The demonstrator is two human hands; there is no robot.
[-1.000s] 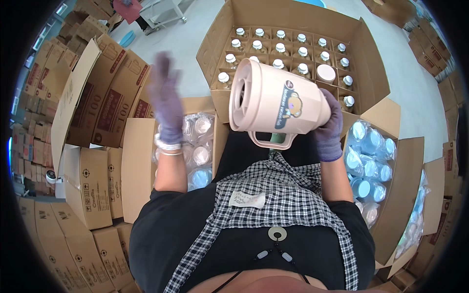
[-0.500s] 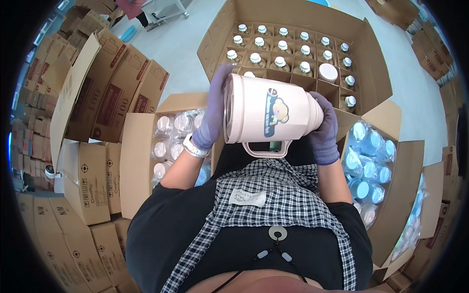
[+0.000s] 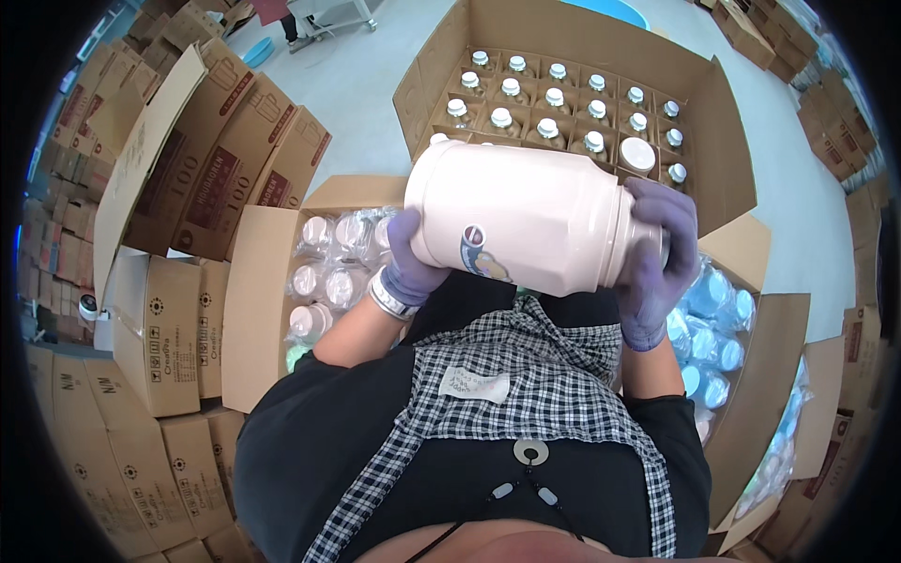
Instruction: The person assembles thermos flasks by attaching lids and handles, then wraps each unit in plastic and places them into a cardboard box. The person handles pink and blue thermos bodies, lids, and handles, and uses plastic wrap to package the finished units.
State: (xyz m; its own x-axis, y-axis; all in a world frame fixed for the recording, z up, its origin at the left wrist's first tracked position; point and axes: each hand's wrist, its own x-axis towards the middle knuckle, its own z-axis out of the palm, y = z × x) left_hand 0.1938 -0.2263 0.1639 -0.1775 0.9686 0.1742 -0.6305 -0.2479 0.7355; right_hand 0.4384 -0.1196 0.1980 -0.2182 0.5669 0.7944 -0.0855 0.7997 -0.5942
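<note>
A large pale pink jug lies sideways between my gloved hands, in front of my chest. A blue decal with a bear shows low on its side. My left hand grips the wide left end, thumb up along the edge. My right hand is wrapped round the narrower ringed end, fingers curled over it. The handle is out of sight. Just beyond the jug stands an open divided carton of bottles with white caps, among them one wider white lid.
To the left, an open carton holds plastic-wrapped pink-lidded containers. Another carton on the right holds wrapped blue ones. Stacked cartons line the left side. A person's leg and a wheeled stand show at the far left.
The jug has been turned, so its decal sits lower and its handle no longer shows. My left hand has moved down from the upper edge; my right hand has shifted right.
</note>
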